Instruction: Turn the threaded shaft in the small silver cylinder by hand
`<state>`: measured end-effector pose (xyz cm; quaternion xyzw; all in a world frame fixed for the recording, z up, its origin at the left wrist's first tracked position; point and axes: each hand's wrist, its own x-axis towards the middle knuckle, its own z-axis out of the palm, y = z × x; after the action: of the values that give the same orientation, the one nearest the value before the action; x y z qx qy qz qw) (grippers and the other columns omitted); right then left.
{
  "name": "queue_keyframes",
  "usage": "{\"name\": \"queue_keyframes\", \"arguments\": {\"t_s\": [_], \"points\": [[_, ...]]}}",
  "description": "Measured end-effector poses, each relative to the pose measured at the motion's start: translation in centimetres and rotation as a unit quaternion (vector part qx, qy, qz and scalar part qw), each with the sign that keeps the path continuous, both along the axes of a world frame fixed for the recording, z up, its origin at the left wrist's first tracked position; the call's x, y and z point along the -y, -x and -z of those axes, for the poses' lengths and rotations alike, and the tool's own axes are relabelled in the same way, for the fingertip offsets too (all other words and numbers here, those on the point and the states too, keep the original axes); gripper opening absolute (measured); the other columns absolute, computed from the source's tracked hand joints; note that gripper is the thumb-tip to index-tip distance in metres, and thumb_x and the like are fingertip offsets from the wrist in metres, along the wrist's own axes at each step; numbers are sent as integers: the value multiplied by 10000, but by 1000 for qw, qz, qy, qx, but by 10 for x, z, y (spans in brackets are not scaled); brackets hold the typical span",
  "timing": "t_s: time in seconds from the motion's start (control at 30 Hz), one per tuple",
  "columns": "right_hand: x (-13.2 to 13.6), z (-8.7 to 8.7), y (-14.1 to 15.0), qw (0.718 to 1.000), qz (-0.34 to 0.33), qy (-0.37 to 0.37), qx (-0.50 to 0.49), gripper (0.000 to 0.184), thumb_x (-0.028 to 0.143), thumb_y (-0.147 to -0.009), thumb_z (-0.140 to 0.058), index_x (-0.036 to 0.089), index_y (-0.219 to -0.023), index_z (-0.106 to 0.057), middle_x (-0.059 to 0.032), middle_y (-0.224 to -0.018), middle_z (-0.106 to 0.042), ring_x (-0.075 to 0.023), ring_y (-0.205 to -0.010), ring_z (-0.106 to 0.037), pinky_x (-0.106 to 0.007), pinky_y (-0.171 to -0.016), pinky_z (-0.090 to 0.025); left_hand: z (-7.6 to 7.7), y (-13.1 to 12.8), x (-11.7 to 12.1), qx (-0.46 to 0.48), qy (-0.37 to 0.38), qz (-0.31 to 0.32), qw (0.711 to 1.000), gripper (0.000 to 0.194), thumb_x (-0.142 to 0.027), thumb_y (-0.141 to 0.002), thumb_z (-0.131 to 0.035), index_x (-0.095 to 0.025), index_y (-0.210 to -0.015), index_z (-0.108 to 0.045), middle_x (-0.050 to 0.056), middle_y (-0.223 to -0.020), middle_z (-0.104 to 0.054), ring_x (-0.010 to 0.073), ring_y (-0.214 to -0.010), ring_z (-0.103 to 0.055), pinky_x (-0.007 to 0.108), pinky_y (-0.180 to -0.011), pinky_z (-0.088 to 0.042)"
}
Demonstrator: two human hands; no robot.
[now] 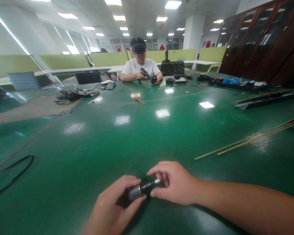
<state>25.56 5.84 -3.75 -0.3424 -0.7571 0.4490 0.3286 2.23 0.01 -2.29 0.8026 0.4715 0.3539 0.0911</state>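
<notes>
Low over the near edge of the green table (147,137), both my hands hold a small cylindrical metal part (140,190) with a grey body and a thin shaft. My left hand (112,209) is wrapped round the thick grey end. My right hand (172,182) pinches the shaft end with thumb and fingers. The part lies roughly level between the two hands.
Thin brass rods (250,138) lie to the right. A black cable (12,171) loops at the left. A red screwdriver (138,100) lies mid-table. A person in white (140,67) sits at the far side holding a power tool, with tools and boxes (230,82) nearby.
</notes>
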Motion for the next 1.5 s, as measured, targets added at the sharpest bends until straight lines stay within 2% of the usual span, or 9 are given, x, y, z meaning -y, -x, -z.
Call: {"name": "queue_keyframes", "arguments": {"t_s": [0.33,0.7,1.03,1.23,1.5], "points": [[1,-2,-2,1000,-26,0,1,356,202,-676,-850,203,-1026,-788,30,-770,-603,-101,-605,-534,-226,-563,-407,2,-4,3,-9,15,24,1000,242,-263,-900,-719,-286,-1130,-645,-21,-1000,-743,123,-880,-731,161,-805,-573],[0,-2,0,999,-44,-23,-8,239,216,-735,-822,178,-971,-822,16,-724,-614,-103,-605,-533,-218,-554,-381,4,-5,1,-9,6,19,1000,249,-263,-884,-735,-285,-1117,-651,-19,-981,-750,132,-865,-740,171,-789,-581],[-3,-8,-1,999,-51,1,-4,225,232,-758,-814,165,-973,-829,17,-703,-605,-100,-590,-522,-217,-549,-381,-6,-9,0,-1,-28,6,1000,188,-273,-887,-710,-275,-1073,-683,-17,-941,-764,128,-823,-751,155,-758,-589],[-3,-9,-1,999,-53,9,-4,211,223,-758,-811,174,-962,-830,18,-696,-601,-100,-582,-516,-218,-550,-385,-4,-7,2,-4,-29,2,1000,191,-275,-887,-719,-259,-1075,-693,13,-951,-770,158,-831,-758,191,-756,-607],[-4,-10,-2,998,-60,10,-1,223,212,-761,-804,152,-975,-832,12,-690,-603,-102,-586,-517,-222,-552,-384,-4,-7,2,-8,-25,1,1000,204,-270,-890,-714,-272,-1091,-680,-12,-955,-769,134,-833,-755,162,-757,-597]]}}
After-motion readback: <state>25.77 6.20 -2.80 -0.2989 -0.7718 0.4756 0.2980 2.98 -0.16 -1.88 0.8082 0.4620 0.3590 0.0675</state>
